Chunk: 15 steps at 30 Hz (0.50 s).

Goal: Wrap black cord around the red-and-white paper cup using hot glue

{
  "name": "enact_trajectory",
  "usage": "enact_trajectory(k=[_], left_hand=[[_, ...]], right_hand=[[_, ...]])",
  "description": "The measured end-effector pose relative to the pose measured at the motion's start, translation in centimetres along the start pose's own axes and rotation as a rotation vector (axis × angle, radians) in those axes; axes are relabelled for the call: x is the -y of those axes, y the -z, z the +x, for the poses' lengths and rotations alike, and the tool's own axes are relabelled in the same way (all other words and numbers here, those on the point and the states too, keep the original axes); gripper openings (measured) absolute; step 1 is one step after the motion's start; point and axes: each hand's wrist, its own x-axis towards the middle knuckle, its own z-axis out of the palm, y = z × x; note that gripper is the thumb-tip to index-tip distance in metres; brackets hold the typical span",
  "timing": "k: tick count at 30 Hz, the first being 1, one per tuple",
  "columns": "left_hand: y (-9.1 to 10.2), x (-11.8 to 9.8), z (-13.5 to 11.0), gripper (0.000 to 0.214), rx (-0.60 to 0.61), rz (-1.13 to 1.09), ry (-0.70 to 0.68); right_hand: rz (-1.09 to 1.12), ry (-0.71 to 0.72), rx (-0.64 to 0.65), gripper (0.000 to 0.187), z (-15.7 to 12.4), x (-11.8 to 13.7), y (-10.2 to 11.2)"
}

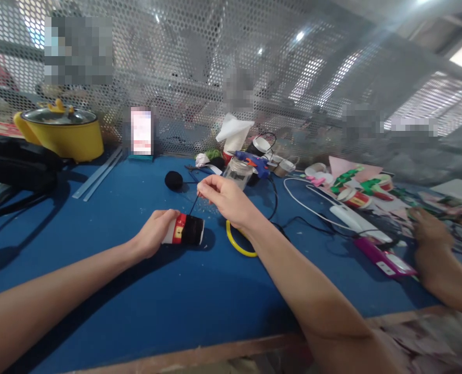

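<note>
The left hand (156,232) grips the sideways cup (180,234) by its left end; the yarn (194,204) slants up to the right hand (227,199), which pinches it.

Probable yarn ball (173,181) behind cup (194,230)

"Where could your left hand (153,234) pass?"
"Toward me: the surface (156,306) lies open between my forearms."
"And your right hand (225,200)?"
"Ahead, the clear jar (236,172) and glue gun (254,162) crowd the way. A yellow hoop (235,245) curves out from behind my wrist, and black thread (194,205) crosses the gap to the cup (194,230)."
</note>
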Motion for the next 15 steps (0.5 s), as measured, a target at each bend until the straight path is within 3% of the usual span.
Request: enact_trajectory(k=[15], left_hand=[[-0.7,-0.4,-1.3,0.025,0.069,0.057,-0.030]], right_hand=[[-0.215,0.021,-0.016,0.016,0.2,-0.3,-0.3]])
